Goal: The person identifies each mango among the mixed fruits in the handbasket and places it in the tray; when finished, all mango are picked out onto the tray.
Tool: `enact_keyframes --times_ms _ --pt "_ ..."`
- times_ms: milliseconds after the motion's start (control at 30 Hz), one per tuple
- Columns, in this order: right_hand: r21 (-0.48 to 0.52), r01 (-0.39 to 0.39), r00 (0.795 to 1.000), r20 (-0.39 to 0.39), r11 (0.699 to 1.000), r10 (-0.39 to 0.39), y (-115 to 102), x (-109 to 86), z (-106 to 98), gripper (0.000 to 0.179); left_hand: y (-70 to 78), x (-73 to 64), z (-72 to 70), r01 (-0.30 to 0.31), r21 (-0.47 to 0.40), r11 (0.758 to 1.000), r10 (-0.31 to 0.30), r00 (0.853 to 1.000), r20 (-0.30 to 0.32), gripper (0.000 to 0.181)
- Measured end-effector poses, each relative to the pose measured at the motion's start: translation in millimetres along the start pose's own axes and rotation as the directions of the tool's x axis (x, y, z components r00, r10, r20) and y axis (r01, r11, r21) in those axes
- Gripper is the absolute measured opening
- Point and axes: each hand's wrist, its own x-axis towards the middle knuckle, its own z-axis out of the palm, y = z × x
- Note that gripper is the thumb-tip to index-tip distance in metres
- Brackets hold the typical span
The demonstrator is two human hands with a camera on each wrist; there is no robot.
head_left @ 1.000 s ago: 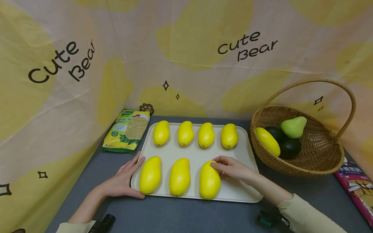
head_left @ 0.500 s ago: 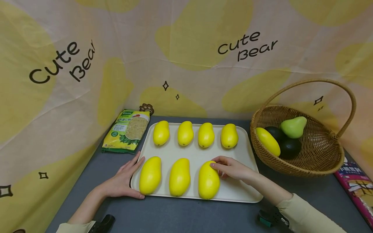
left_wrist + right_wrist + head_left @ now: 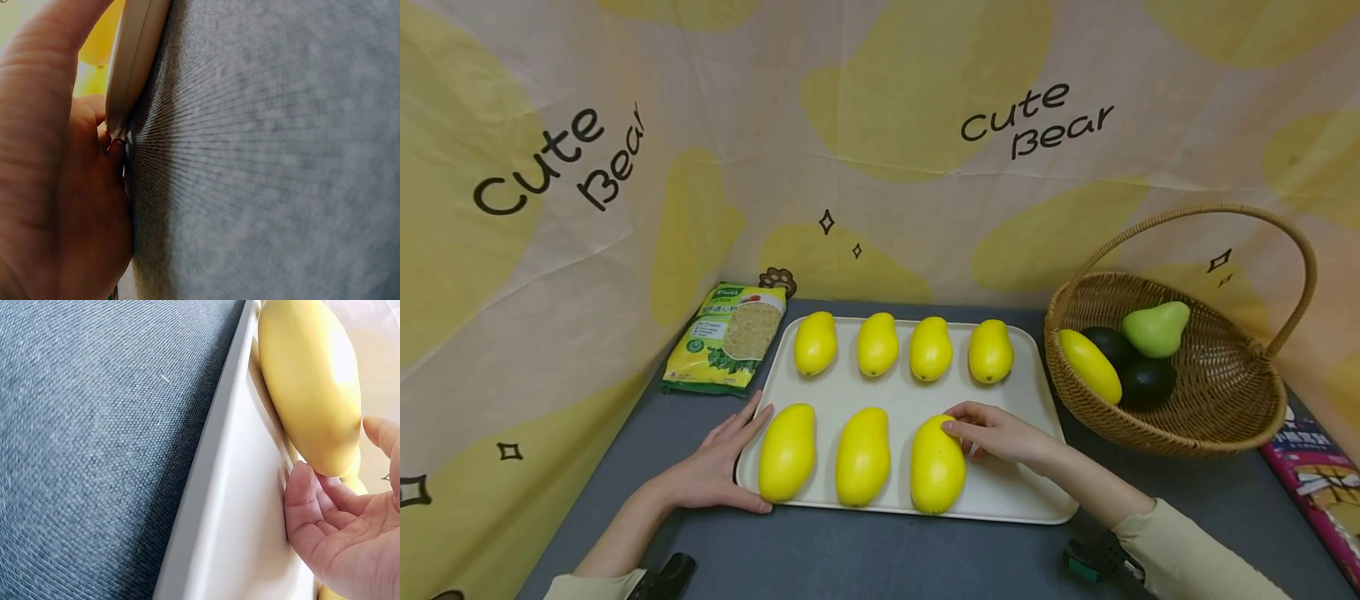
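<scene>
Yellow mangoes lie in two rows on a cream tray (image 3: 1015, 492). The front row has a left mango (image 3: 787, 452), a middle one (image 3: 862, 457) and a right one (image 3: 937, 464). My right hand (image 3: 1000, 433) holds the upper end of that right mango (image 3: 312, 381) between thumb and curled fingers, while the fruit rests on the tray. My left hand (image 3: 722, 462) lies spread along the tray's left edge, its thumb at the front corner. In the left wrist view, the palm and thumb stand beside the tray rim (image 3: 134, 56).
A wicker basket (image 3: 1225, 417) at the right holds a green pear (image 3: 1157, 327), a mango (image 3: 1090, 365) and dark avocados (image 3: 1146, 383). Left of the tray lies a yellow food packet (image 3: 722, 337). A purple packet (image 3: 1311, 483) lies at the far right.
Over the last second the front-right mango has shifted very slightly left under my right hand. My left hand stays where it was.
</scene>
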Motion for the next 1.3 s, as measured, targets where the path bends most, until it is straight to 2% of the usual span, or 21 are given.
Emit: enact_keyframes --times_ms 333,467,567,733,800,867,933,1033,1133,1233,1300 --pt "-0.001 0.012 1.0 -0.008 1.0 -0.012 0.8 -1.3 -1.6 0.045 0.7 -0.8 -0.9 0.006 -0.003 1.0 -0.006 1.0 0.004 0.124" --pt "-0.008 0.016 0.998 -0.054 1.0 -0.016 -2.6 -6.4 -5.2 0.045 0.5 0.2 -0.3 0.012 0.003 1.0 -0.012 1.0 0.003 0.124" --pt "-0.024 0.057 0.994 -0.089 0.998 -0.058 -8.5 -14.6 -13.3 0.044 1.3 0.4 0.0 0.022 0.001 1.0 -0.022 1.0 0.006 0.124" --pt "-0.145 0.17 0.975 -0.119 0.975 -0.187 -25.0 -34.7 -40.7 0.037 3.1 -0.9 -0.1 0.02 -0.005 1.0 -0.02 1.0 0.011 0.124" --pt "-0.209 0.197 0.965 -0.13 0.958 -0.227 -34.4 -44.9 -53.9 0.033 3.3 -1.3 0.0 0.017 -0.002 1.0 -0.017 1.0 0.01 0.124" --pt "-0.28 0.187 0.961 -0.145 0.942 -0.234 -45.1 -56.3 -67.9 0.028 3.3 -1.5 -0.1 0.019 -0.001 1.0 -0.019 1.0 0.011 0.123" --pt "-0.348 0.183 0.96 -0.14 0.919 -0.244 -55.0 -67.2 -83.8 0.026 3.6 -1.6 -0.1 0.02 -0.001 1.0 -0.02 1.0 0.011 0.123" --pt "-0.471 0.153 0.965 -0.117 0.869 -0.233 -65.4 -79.7 -112.7 0.025 4.3 -1.2 -0.1 0.022 -0.007 1.0 -0.022 1.0 0.013 0.123" --pt "-0.608 0.101 0.972 -0.108 0.788 -0.208 -70.1 -85.3 -142.9 0.028 4.8 -0.9 0.0 0.019 -0.011 1.0 -0.019 1.0 0.013 0.123" --pt "-0.728 0.018 0.978 -0.131 0.685 -0.164 -68.8 -82.0 -169.5 0.031 3.9 -1.1 0.1 0.023 -0.011 1.0 -0.023 1.0 0.015 0.122" --pt "-0.762 0.004 0.984 -0.114 0.647 -0.14 -64.4 -75.7 -184.5 0.032 3.0 -1.3 0.0 0.026 -0.01 1.0 -0.026 1.0 0.013 0.122"
